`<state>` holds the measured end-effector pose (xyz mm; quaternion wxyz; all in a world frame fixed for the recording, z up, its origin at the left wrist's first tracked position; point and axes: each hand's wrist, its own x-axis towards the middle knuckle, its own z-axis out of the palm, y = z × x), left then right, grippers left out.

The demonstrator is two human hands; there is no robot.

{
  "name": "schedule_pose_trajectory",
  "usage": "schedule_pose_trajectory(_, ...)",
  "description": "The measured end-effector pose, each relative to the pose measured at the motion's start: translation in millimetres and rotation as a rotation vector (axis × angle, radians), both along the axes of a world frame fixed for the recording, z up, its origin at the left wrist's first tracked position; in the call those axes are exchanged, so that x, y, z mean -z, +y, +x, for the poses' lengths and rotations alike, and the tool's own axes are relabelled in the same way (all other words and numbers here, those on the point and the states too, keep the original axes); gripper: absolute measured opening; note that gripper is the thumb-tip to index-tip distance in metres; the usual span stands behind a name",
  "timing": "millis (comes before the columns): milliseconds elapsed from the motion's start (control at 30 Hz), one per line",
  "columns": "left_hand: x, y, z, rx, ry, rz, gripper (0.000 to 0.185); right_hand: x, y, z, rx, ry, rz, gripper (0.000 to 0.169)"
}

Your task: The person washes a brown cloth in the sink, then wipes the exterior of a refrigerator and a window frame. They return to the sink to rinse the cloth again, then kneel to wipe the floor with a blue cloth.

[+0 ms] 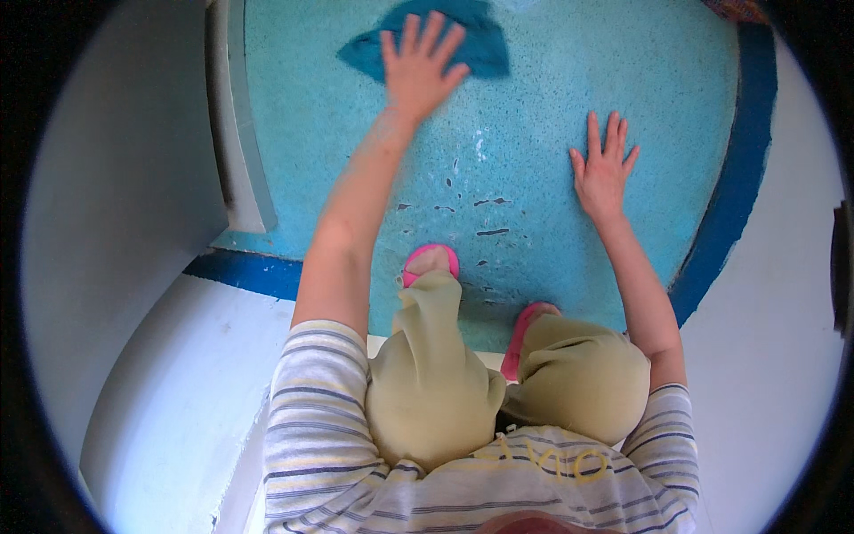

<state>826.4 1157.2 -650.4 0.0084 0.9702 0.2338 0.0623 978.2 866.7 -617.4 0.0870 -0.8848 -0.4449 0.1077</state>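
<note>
My left hand (417,77) lies palm down with fingers spread over the near edge of a dark teal cloth (484,43). The cloth is spread on a turquoise painted floor (534,127), and its far edge reaches the top of the view. The hand looks slightly blurred, and its fingers are not curled around the fabric. My right hand (604,177) rests flat on the floor at the right, fingers apart and nothing in it.
A grey door-like panel (133,133) and a pale frame post (243,133) stand at the left. Dark blue bands (740,180) edge the floor along white walls (780,300). Chipped paint patches (492,232) mark the floor before my pink slippers (454,257). A patterned item (737,9) shows at top right.
</note>
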Motion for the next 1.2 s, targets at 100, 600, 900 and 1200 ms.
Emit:
schedule_pose_trajectory(100,0,16,-46,-0.326,-0.017,0.063,0.064,-1,0,2,-0.031,-0.028,-0.051,0.065)
schedule_pose_trajectory(600,10,-84,-292,-1.609,0.2,0.056,0.055,7,-3,3,-0.095,-0.066,-0.014,0.069)
schedule_pose_trajectory(900,-35,-130,-254,-0.637,0.091,-0.136,0.055,7,-1,4,-0.078,-0.061,0.001,0.062)
schedule_pose_trajectory(1200,-65,-32,-337,-1.407,-0.625,0.237,0.032,-18,121,-37,-0.422,0.036,-0.039,0.056)
